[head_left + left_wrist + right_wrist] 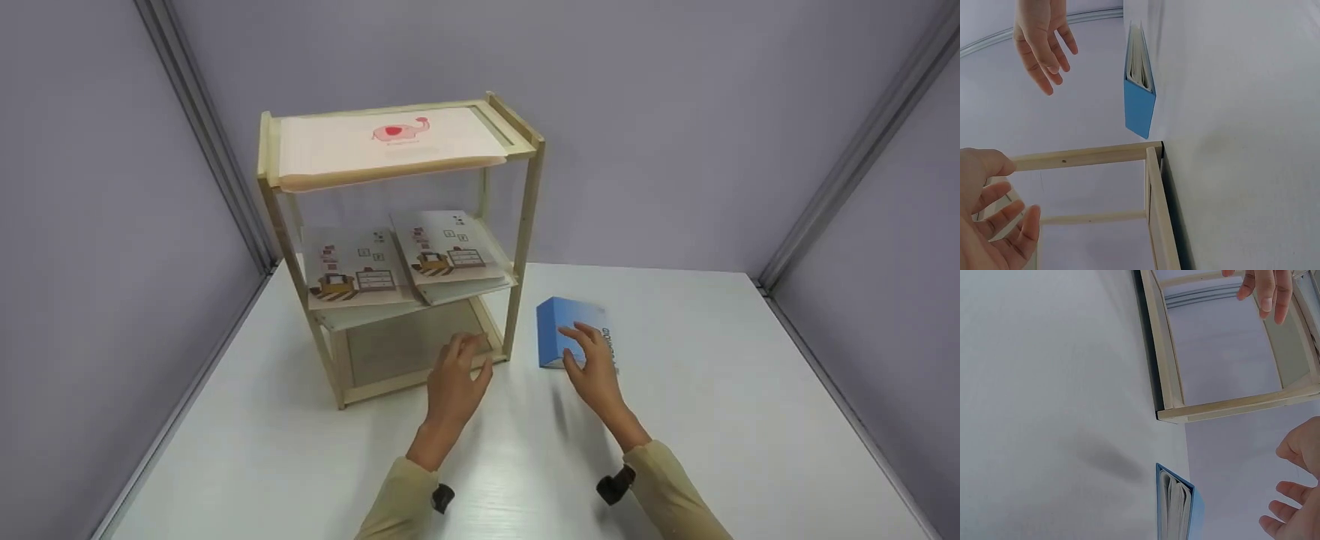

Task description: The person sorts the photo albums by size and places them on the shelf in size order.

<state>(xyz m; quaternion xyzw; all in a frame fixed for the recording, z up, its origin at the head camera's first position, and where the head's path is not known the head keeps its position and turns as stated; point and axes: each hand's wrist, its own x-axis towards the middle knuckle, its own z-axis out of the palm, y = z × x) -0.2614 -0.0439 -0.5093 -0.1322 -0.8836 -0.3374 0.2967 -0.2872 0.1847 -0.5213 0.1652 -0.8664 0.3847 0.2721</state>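
Note:
Above the table, in front of the lowest shelf of a wooden rack [526, 217], my left hand [454, 379] hovers with spread, loosely bent fingers and holds nothing. To its right, my right hand [598, 375] hangs over the near side of a blue folder [550, 334], its fingers also apart and nothing in them. The folder lies on the table to the right of the rack; loose pages show between its covers in the left wrist view. Whether the right fingertips touch it is hard to tell from the head view, but the right wrist view shows the hand [1300, 489] apart from it.
Two illustrated booklets, a left one [352, 262] and a right one [450, 247], lie on the rack's middle shelf. A pink sheet with an elephant picture [330, 146] covers the top shelf. Grey walls [637, 135] enclose the white table [712, 420] on three sides.

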